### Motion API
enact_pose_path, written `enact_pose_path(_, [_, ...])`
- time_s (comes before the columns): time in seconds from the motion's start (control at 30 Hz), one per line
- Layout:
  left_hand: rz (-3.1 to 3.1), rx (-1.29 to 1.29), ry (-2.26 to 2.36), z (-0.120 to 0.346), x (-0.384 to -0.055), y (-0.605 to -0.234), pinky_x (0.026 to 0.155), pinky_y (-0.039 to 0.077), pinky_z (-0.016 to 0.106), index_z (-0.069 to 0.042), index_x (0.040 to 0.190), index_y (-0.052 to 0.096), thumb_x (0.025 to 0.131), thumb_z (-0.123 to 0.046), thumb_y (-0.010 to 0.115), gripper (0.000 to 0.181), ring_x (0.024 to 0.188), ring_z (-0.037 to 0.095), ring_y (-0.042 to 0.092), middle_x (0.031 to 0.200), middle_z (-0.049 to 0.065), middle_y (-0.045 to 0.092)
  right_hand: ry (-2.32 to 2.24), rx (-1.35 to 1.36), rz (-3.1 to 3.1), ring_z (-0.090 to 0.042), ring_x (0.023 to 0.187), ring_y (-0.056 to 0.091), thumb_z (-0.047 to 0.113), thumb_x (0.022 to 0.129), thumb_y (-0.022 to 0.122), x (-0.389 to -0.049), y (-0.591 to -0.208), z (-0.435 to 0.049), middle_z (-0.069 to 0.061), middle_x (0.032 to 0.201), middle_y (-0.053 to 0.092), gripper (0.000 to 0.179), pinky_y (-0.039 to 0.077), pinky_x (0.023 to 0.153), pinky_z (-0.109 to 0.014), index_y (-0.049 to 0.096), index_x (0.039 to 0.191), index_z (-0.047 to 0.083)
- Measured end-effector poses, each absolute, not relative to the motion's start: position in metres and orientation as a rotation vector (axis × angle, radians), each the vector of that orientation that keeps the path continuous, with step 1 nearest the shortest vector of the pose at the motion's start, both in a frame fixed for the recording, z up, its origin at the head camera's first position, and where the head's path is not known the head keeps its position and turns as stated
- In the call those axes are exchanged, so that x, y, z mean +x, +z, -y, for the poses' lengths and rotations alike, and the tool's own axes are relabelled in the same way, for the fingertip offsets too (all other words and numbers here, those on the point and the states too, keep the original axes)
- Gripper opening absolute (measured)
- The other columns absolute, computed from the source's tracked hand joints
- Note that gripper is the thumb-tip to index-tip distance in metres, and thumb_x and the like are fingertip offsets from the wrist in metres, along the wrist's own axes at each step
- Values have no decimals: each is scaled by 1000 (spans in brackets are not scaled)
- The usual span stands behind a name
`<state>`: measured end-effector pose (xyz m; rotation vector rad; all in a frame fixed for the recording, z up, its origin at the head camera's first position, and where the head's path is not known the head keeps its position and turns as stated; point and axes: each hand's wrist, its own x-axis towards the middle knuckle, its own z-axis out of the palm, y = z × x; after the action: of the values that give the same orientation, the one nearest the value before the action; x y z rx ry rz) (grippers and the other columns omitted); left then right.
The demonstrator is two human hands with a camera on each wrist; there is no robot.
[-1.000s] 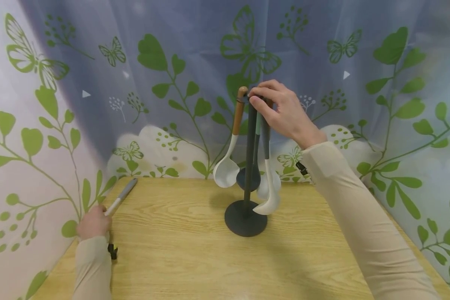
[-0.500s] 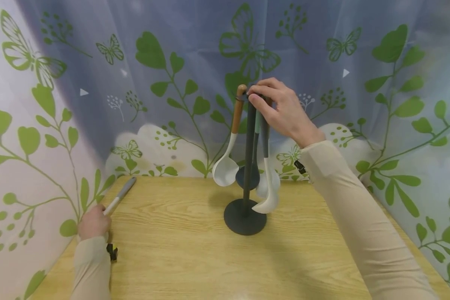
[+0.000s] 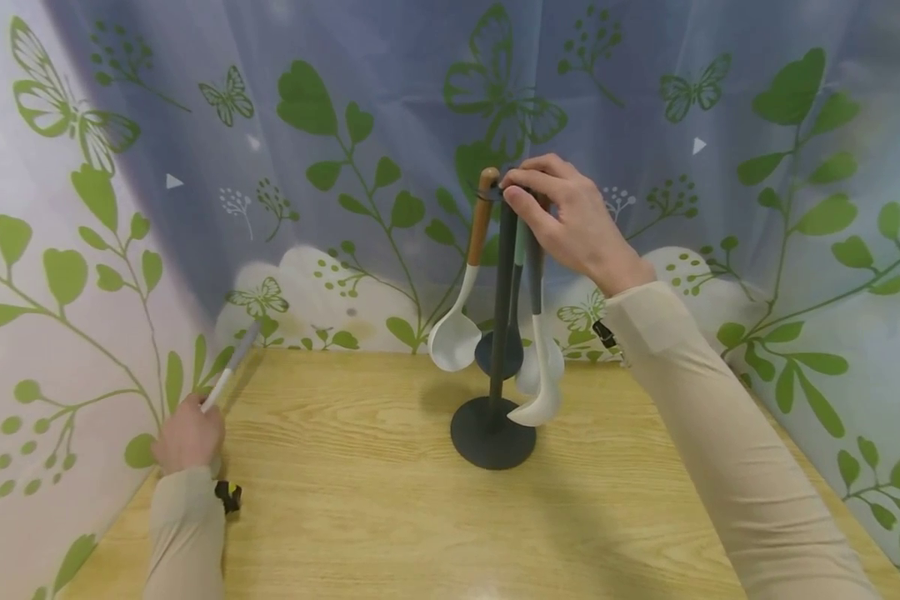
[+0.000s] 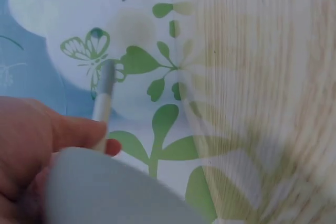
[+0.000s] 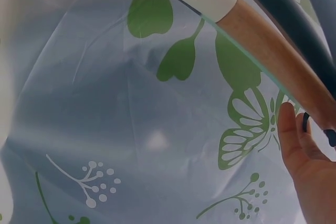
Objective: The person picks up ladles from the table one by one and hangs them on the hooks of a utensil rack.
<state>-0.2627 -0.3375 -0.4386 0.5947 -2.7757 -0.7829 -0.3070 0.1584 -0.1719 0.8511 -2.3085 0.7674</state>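
My left hand (image 3: 189, 433) grips the white shaft of a kitchen utensil (image 3: 223, 386) at the table's left side; its grey handle end points up and away. In the left wrist view, the utensil's broad pale head (image 4: 121, 190) looms blurred, close to the camera. Up at the top of a dark utensil stand (image 3: 492, 446), my right hand (image 3: 573, 218) holds on with fingers curved over it and thumb in front. From the stand hang a white ladle with a wooden handle (image 3: 480, 233), a dark utensil (image 3: 487, 354), a white ladle with a grey handle (image 3: 543, 400) and another white head behind.
The stand's round base rests on the wood-grain table (image 3: 330, 500). A curtain (image 3: 390, 125) printed with leaves and butterflies closes off the back and both sides, close to my left hand.
My left hand has raised the utensil a little, so its grey end now overlaps the curtain above the table's back edge. My right hand stays on the stand.
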Motion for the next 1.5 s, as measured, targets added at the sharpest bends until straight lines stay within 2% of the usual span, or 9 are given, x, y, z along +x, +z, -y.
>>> enact_pose_path(0.2, [2658, 572, -757, 332, -266, -435, 60, 44, 53, -6, 141, 49, 105, -30, 37, 45, 92, 54, 60, 118, 34, 60, 760, 841, 2309, -18, 90, 47, 35, 104, 47, -306, -172, -158, -4, 127, 56, 37, 39, 77, -35, 66, 128, 14])
enact_pose_path(0.27, [2617, 540, -739, 330, -266, -434, 56, 43, 49, -6, 141, 50, 106, -30, 37, 44, 86, 52, 61, 115, 34, 61, 754, 840, 2308, -19, 90, 47, 35, 104, 47, -306, -172, -158, -4, 127, 56, 37, 38, 77, -35, 66, 128, 14])
enact_pose_path(0.4, [2532, 489, -766, 324, -267, -431, 48, 35, 38, -8, 140, 52, 107, -31, 38, 43, 67, 38, 56, 95, 29, 63, 748, 844, 2302, -20, 91, 47, 36, 104, 47, -306, -173, -158, -4, 127, 57, 37, 38, 78, -36, 66, 127, 13])
enact_pose_path(0.53, [2451, 464, -828, 319, -269, -428, 54, 33, 36, -9, 138, 55, 106, -30, 40, 41, 69, 33, 50, 87, 22, 58, 742, 849, 2284, -20, 90, 46, 35, 104, 48, -307, -173, -158, -5, 126, 57, 37, 37, 78, -36, 67, 126, 13])
enact_pose_path(0.7, [2398, 444, -860, 312, -270, -424, 60, 33, 37, -11, 139, 55, 106, -32, 40, 41, 76, 33, 51, 94, 22, 60, 737, 854, 2267, -19, 87, 47, 33, 104, 49, -307, -173, -158, -6, 126, 57, 36, 39, 76, -34, 67, 126, 11])
enact_pose_path(0.8, [2387, 423, -888, 307, -270, -422, 59, 34, 37, -11, 139, 55, 107, -34, 39, 43, 75, 32, 51, 95, 21, 60, 740, 861, 2261, -17, 86, 47, 32, 104, 50, -307, -173, -159, -6, 127, 56, 36, 40, 75, -33, 67, 126, 10])
enact_pose_path(1.0, [2352, 365, -904, 299, -270, -420, 57, 31, 34, -7, 135, 58, 107, -32, 39, 42, 68, 25, 43, 85, 17, 54, 770, 858, 2301, -16, 88, 48, 35, 102, 52, -306, -170, -161, -5, 126, 59, 36, 40, 77, -37, 67, 126, 12])
enact_pose_path(1.37, [2270, 292, -855, 289, -270, -414, 57, 27, 36, -6, 114, 63, 106, -31, 42, 33, 68, 28, 43, 76, 15, 50, 794, 859, 2318, -15, 87, 50, 36, 101, 55, -309, -165, -162, -5, 126, 61, 36, 41, 76, -36, 69, 124, 12])
enact_pose_path(1.5, [2233, 262, -847, 287, -270, -414, 56, 26, 36, -6, 114, 64, 106, -28, 44, 31, 65, 28, 41, 74, 15, 49, 794, 857, 2325, -15, 87, 50, 36, 101, 55, -308, -165, -163, -5, 126, 61, 36, 41, 75, -35, 69, 125, 12])
